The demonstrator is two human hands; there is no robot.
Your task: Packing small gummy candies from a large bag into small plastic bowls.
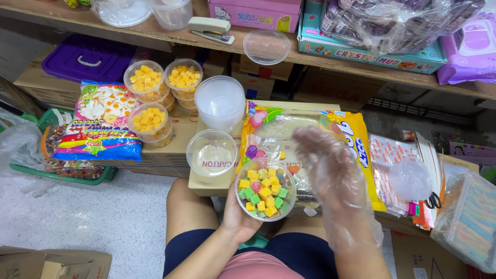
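Shelving of bare wood (155, 32) runs along the back of the room, carrying a beige stapler (211, 29), a clear round lid (266, 46) and plastic-wrapped boxes. Below it a brown cardboard carton (170, 150) serves as the work surface, standing on a speckled white floor (124, 217). On the carton lies a large, glossy yellow candy bag (310, 139), crinkled and partly see-through. To the left sits a blue and multicoloured sweets packet (101, 126), soft and puffy. Near it stand three clear round tubs of yellow cubes (150, 120), then a stack of empty clear plastic cups (221, 102) and one empty clear tub (211, 152).

The left hand (235, 214), bare, cups from beneath a clear round plastic tub of green, yellow and red sugared cubes (266, 189), held just in front of the carton's near edge above the person's lap. The right hand (330, 170), in a loose, wrinkled transparent plastic glove, hovers flat over the yellow bag, fingers spread and holding nothing.
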